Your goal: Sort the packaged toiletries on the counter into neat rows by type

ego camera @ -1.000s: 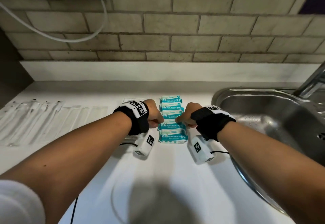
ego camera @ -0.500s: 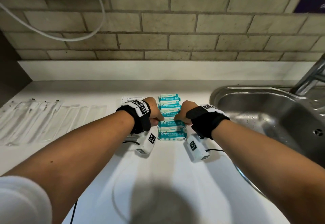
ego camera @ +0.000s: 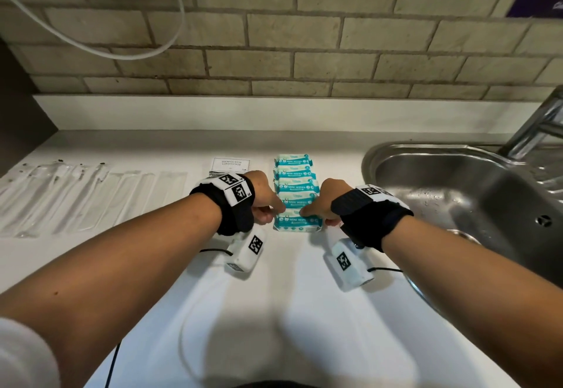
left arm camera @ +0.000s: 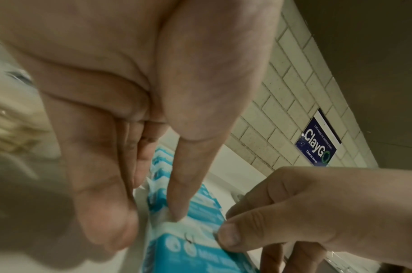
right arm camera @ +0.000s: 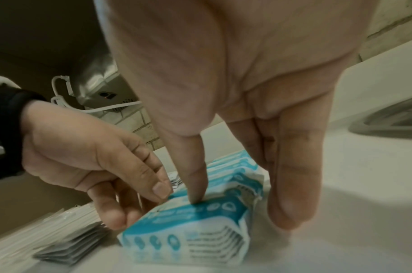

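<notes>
Several teal-and-white mini wipes packs (ego camera: 293,181) lie in one column running away from me on the white counter (ego camera: 274,311). Both hands are on the nearest pack (ego camera: 300,223). My left hand (ego camera: 275,211) pinches its left end, thumb on top and fingers down the side, which the left wrist view shows close up on the pack (left arm camera: 188,242). My right hand (ego camera: 307,212) pinches the right end of the pack (right arm camera: 188,230), with the thumb pressing the top and the fingers straight down beside the end flap.
A shampoo sachet (ego camera: 230,163) lies left of the column, partly behind my left wrist. Clear-wrapped long packs (ego camera: 76,199) lie in a row at far left. Grey sachets (right arm camera: 71,249) lie near the left hand. A steel sink (ego camera: 457,205) and tap (ego camera: 536,125) lie at the right.
Both hands have slid a little toward me along the column, from the pack behind onto the nearest pack. The column itself stays in place.
</notes>
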`<action>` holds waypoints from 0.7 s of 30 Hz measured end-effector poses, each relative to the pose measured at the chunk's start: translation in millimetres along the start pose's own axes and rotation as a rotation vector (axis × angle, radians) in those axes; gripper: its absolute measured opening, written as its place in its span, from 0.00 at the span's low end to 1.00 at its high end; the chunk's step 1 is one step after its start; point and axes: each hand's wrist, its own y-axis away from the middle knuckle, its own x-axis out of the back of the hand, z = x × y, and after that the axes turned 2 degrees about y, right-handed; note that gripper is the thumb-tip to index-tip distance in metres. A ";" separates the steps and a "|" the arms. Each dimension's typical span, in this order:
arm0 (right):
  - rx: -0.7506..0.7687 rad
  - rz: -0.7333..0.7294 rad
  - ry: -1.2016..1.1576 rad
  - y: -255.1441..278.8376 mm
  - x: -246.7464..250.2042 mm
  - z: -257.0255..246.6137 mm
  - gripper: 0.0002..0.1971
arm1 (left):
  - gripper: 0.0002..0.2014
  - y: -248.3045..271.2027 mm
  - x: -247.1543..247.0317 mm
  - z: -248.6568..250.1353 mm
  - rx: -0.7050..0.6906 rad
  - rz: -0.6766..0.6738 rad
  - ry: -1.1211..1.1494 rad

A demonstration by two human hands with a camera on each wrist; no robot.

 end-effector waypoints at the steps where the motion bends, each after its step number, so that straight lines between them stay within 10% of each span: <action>1: -0.008 0.013 0.000 0.0 -1.6 0.1 0.15 | 0.05 1.8 -1.4 -0.3 -0.002 0.004 -0.018; 21: -0.030 0.071 0.009 -6.9 -11.5 -3.3 0.16 | 0.07 8.0 -6.9 -1.4 -0.086 0.035 -0.089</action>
